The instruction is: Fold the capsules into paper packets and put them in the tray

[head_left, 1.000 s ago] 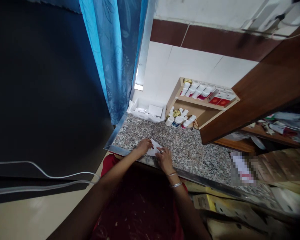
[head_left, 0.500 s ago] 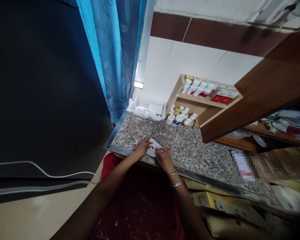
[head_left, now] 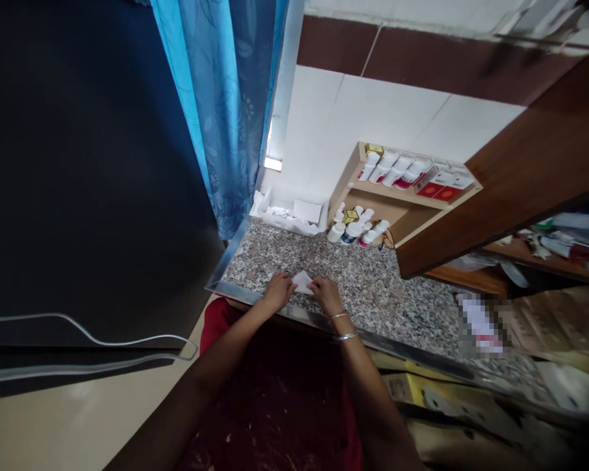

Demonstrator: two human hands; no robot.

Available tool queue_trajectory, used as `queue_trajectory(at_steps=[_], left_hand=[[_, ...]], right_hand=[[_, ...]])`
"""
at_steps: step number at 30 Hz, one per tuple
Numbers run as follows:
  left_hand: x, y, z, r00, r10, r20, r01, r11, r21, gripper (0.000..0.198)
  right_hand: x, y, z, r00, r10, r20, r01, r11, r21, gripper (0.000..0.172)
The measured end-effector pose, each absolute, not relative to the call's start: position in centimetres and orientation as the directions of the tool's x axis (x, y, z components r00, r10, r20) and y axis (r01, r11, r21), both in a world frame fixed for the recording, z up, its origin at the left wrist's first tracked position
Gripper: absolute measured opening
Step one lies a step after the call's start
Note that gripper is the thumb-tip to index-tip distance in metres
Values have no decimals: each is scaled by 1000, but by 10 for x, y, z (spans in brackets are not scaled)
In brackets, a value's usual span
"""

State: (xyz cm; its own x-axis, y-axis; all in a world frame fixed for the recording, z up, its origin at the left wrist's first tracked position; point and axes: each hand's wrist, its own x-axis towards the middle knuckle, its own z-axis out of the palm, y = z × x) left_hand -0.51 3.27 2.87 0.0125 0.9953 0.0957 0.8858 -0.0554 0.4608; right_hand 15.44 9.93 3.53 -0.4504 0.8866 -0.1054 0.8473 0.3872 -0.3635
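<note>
A small white sheet of paper (head_left: 302, 282), folded into a triangle, lies near the front edge of the speckled granite counter (head_left: 373, 294). Its left corner is pinched by my left hand (head_left: 279, 290), fingers closed. My right hand (head_left: 326, 296), with two bangles at the wrist, pinches the right corner. The triangle's peak points away from me. Whatever lies inside the fold is hidden by the paper.
Behind the paper stands a white plastic tray (head_left: 294, 226) with paper pieces in it. To its right a wooden shelf (head_left: 397, 193) holds white bottles and red-and-white boxes. A blue curtain (head_left: 226, 118) hangs at left; a blurred white item (head_left: 481, 324) lies on the right.
The sheet was flat and open with a few small dark and yellowish bits on it. Now it is folded into a triangle over them, and my hands hold its two side corners.
</note>
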Motion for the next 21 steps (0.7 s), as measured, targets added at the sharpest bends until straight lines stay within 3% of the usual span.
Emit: queue_trajectory(at_steps=[7,12,21], left_hand=[[-4,45,35,-86,991,-99,920,117,373,27],[-4,53,42,-90,971,-222,925,164,342,26],[-2,53,39,-102,983,-154,899,158,409,21]], right_hand=[[149,97,31,-381,916,-127,893,329,-307,21],[150,90,28,-411,912,14,870,397,-294,23],[139,77,15,-497,866,54,814,487,-317,24]])
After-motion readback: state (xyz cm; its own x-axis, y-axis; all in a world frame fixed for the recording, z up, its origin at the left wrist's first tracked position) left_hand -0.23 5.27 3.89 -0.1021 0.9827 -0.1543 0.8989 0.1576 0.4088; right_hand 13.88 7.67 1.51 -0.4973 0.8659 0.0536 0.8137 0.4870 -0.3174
